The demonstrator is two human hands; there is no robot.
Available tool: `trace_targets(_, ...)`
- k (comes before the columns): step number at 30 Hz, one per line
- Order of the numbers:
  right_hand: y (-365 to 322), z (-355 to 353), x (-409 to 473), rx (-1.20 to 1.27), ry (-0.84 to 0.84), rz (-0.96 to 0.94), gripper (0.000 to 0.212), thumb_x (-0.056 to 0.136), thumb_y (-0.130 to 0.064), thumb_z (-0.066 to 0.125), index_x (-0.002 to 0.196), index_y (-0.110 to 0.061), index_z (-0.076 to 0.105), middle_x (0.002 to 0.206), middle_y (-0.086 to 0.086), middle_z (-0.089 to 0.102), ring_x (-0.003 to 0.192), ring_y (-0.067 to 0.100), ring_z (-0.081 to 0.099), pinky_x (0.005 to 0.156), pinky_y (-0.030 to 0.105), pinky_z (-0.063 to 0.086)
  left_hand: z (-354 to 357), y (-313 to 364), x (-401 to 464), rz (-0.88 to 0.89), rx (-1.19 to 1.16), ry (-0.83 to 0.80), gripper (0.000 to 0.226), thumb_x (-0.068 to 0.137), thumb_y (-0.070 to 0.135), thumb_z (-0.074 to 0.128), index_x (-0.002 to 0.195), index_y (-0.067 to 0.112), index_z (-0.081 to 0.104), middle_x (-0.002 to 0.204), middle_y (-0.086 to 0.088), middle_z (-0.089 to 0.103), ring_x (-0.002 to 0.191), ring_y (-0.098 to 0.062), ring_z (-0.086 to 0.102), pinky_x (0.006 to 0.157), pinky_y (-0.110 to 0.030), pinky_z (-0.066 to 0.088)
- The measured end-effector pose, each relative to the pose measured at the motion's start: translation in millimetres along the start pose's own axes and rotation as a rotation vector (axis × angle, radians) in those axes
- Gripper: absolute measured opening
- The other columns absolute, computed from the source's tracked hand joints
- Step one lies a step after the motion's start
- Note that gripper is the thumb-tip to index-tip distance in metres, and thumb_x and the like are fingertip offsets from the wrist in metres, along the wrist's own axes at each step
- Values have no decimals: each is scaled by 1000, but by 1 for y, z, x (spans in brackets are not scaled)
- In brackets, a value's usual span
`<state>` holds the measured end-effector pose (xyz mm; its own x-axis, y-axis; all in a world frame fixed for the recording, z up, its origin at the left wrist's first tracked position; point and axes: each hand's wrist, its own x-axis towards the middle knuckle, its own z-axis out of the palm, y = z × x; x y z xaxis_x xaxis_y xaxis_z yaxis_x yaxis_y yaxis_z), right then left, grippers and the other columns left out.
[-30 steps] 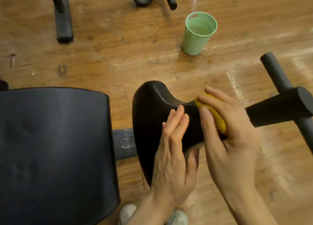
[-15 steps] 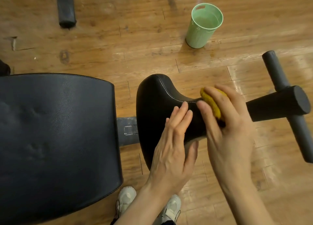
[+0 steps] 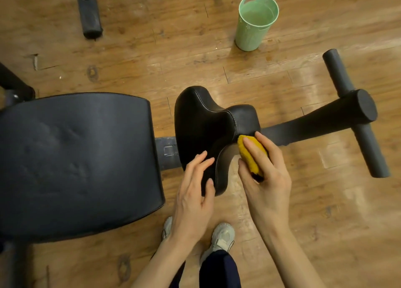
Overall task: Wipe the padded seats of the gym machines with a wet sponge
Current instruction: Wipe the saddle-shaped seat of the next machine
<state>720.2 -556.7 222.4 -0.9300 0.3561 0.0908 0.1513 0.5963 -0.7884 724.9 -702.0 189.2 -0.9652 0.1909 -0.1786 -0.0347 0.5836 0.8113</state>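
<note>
Head view: the right hand (image 3: 265, 179) grips the yellow sponge (image 3: 249, 155) against the small black padded seat (image 3: 206, 131)'s near edge; left hand (image 3: 193, 192) (fingers relaxed) braces it. Best to press firmly along the seam.

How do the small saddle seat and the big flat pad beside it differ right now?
The saddle seat is small, curved and narrows toward its front; the flat pad is broad and roughly rectangular. The left hand rests on the saddle seat and the sponge, gripped by the right hand, meets its edge; the flat pad is untouched. Both are black padded upholstery.
</note>
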Motion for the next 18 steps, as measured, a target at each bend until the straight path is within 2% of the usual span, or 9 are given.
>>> trace_targets(2, 4, -13, -8, -2, -66, 41, 41, 82, -3, 72, 122, -14, 66, 132, 4, 56, 118, 4, 50, 97, 5, 37, -2, 5, -8, -35, 34, -28, 44, 100, 14, 49, 141, 30, 44, 151, 21, 33, 142, 4, 27, 113, -18, 28)
trace_targets(4, 10, -27, -21, -25, -149, 96, 41, 81, -4, 72, 119, -17, 68, 127, -2, 58, 112, -1, 51, 93, 4, 38, -5, 12, -16, -55, 64, -63, 44, 100, 16, 48, 141, 31, 43, 150, 21, 34, 142, 6, 25, 114, -23, 29)
trace_targets(7, 19, -55, -44, -44, -261, 176, 41, 81, -6, 70, 119, -22, 68, 123, -7, 58, 110, 5, 54, 91, 19, 46, -12, 26, -29, -51, 111, -106, 42, 100, 17, 47, 140, 31, 45, 149, 20, 36, 141, 5, 27, 114, -26, 29)
trace_targets(9, 25, -77, -58, -51, -301, 229, 41, 81, -7, 69, 118, -23, 69, 121, -6, 60, 109, 9, 56, 90, 23, 47, -17, 37, -39, -40, 140, -129, 41, 100, 17, 47, 139, 29, 47, 147, 18, 39, 140, 3, 30, 113, -25, 29)
trace_targets(13, 28, -128, -82, -21, -292, 379, 37, 80, -5, 68, 113, -22, 71, 110, -8, 62, 97, 7, 58, 77, 3, 39, -32, 63, -62, -46, 183, -160, 37, 101, 15, 46, 136, 24, 51, 142, 15, 45, 134, 1, 38, 108, -17, 30)
trace_targets(15, 28, -150, -91, -20, -278, 442, 36, 80, -4, 66, 112, -20, 71, 105, -6, 63, 92, 9, 58, 73, 4, 37, -39, 72, -72, -51, 237, -169, 36, 100, 14, 47, 135, 23, 52, 138, 13, 48, 127, -4, 46, 105, -23, 38)
trace_targets(18, 33, -176, -102, -50, -324, 492, 37, 81, -6, 65, 116, -18, 70, 109, 0, 64, 92, 10, 55, 69, 4, 37, -41, 82, -82, -67, 305, -197, 34, 100, 14, 48, 133, 21, 54, 131, 11, 52, 110, -16, 56, 93, -26, 44)
